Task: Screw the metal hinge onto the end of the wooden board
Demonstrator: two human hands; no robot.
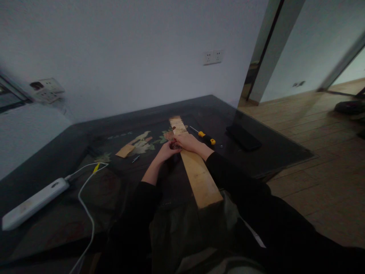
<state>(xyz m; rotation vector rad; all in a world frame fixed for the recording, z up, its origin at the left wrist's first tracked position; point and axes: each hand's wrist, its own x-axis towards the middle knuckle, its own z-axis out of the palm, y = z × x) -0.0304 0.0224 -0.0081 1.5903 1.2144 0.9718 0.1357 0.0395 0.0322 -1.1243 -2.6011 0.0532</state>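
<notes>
A long pale wooden board (199,177) lies lengthwise on the dark table, its near end against my clothing. My right hand (188,142) rests across the middle of the board, its fingers curled over the left edge. Beside that edge my left hand (166,151) is closed, its fingertips meeting those of the right. Something small and dark reddish is between the fingers, too hidden and blurred to name. Right of the board lies a yellow and black screwdriver (207,138), its shaft pointing away. Some thin metal pieces (136,159), like screws or nails, lie to the left.
A small flat wood piece (124,151) sits on the table (154,114) at the left. Farther left are a white power strip (35,203) and a white cable (90,217). A black, phone-like object (243,137) lies at the right. Behind the table rises a wall.
</notes>
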